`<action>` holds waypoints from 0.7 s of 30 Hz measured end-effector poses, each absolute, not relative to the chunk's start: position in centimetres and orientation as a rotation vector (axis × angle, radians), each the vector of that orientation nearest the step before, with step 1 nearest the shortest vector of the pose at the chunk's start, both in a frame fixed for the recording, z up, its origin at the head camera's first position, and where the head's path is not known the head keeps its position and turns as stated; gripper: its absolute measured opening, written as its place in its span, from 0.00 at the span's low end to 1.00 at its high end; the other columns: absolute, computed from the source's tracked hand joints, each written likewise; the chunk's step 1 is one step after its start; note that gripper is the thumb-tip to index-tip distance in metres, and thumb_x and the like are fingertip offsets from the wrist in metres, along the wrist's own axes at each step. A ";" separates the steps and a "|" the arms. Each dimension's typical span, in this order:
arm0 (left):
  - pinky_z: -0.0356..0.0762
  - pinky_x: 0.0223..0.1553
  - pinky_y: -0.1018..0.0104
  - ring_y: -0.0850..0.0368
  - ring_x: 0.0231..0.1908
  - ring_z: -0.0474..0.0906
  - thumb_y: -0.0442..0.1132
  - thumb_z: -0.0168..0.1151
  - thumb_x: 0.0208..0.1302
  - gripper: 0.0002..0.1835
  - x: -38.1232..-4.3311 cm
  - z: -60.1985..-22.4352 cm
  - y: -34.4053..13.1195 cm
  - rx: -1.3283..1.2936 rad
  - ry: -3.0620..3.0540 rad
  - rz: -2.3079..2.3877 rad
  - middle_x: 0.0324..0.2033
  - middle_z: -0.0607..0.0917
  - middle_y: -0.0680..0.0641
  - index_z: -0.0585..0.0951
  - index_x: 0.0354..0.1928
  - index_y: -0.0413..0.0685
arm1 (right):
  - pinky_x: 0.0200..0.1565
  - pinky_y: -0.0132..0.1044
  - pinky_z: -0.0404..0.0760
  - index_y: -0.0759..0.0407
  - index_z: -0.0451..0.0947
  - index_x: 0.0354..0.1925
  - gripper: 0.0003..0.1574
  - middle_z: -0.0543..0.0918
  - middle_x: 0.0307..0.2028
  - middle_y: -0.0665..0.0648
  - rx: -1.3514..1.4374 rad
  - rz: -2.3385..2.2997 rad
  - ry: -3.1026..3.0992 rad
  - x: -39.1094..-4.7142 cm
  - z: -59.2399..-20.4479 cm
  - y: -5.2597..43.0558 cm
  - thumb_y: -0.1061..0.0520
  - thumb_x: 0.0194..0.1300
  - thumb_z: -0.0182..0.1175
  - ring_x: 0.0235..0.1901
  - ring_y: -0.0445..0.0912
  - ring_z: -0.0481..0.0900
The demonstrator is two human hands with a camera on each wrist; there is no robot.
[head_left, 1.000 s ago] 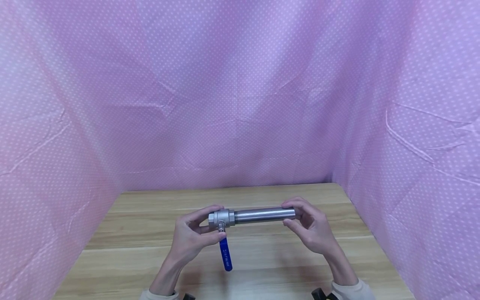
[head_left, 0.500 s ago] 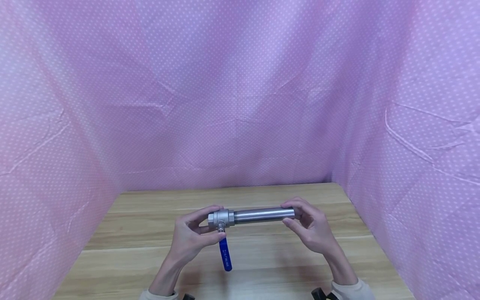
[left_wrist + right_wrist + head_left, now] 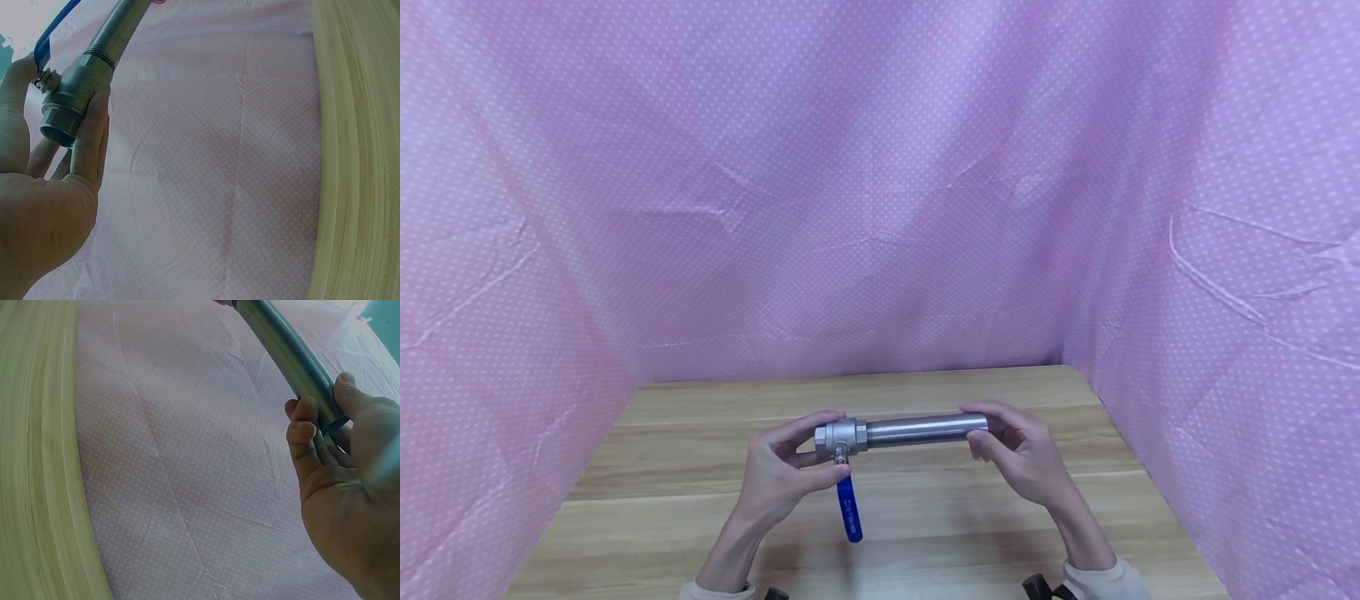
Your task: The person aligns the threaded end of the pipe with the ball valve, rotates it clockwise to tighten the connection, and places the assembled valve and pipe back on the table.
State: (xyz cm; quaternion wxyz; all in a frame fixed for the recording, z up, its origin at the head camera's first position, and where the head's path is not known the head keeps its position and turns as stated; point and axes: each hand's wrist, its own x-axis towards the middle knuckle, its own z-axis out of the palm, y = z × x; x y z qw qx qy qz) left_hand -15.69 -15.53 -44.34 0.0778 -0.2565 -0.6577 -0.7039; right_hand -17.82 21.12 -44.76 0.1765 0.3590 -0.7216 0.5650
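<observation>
My left hand [image 3: 778, 475] grips a silver ball valve [image 3: 841, 435] between thumb and fingers, its thumb against the base of the blue lever handle [image 3: 849, 508], which points toward me. A steel pipe [image 3: 921, 428] runs out of the valve's right side, held level above the table. Some thread [image 3: 100, 53] shows where pipe meets valve in the left wrist view. My right hand [image 3: 1026, 458] holds the pipe's free end, fingers at the far side and thumb at the near side. That pipe end [image 3: 334, 424] is open and lies between thumb and fingers in the right wrist view.
Beneath the hands lies a wood-grain table [image 3: 700, 500]. Pink dotted cloth [image 3: 880, 208] hangs behind it and along both sides. Black wrist camera parts [image 3: 1037, 586] and light sleeves [image 3: 1105, 579] show at the bottom edge.
The right thumb has shifted and bent slightly along the pipe's near side, and its fingers have shifted a little at the end. The left hand and valve have barely moved.
</observation>
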 end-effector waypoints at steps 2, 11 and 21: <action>0.97 0.59 0.52 0.56 0.63 0.91 0.16 0.80 0.53 0.34 -15.7 -44.3 -15.5 -0.761 -1.968 -2.111 0.62 0.93 0.51 0.84 0.65 0.25 | 0.25 0.31 0.90 0.73 0.81 0.64 0.30 0.91 0.40 0.56 1.019 1.634 -2.037 -17.9 -44.7 21.1 0.84 0.66 0.65 0.30 0.42 0.86; 0.97 0.58 0.52 0.56 0.63 0.91 0.16 0.80 0.53 0.34 -15.7 -44.3 -15.5 -0.717 -1.968 -2.125 0.61 0.94 0.53 0.83 0.65 0.24 | 0.44 0.32 0.98 0.83 0.73 0.63 0.32 0.83 0.63 0.62 1.257 1.869 -1.783 -18.3 -44.8 20.9 0.91 0.61 0.61 0.49 0.42 0.91; 0.97 0.58 0.52 0.55 0.61 0.92 0.16 0.81 0.51 0.35 -15.6 -44.2 -15.4 -0.705 -1.964 -2.115 0.61 0.93 0.51 0.84 0.65 0.25 | 0.43 0.32 0.98 0.82 0.76 0.61 0.31 0.84 0.59 0.63 1.248 1.822 -1.769 -18.2 -44.7 20.9 0.90 0.60 0.62 0.45 0.43 0.92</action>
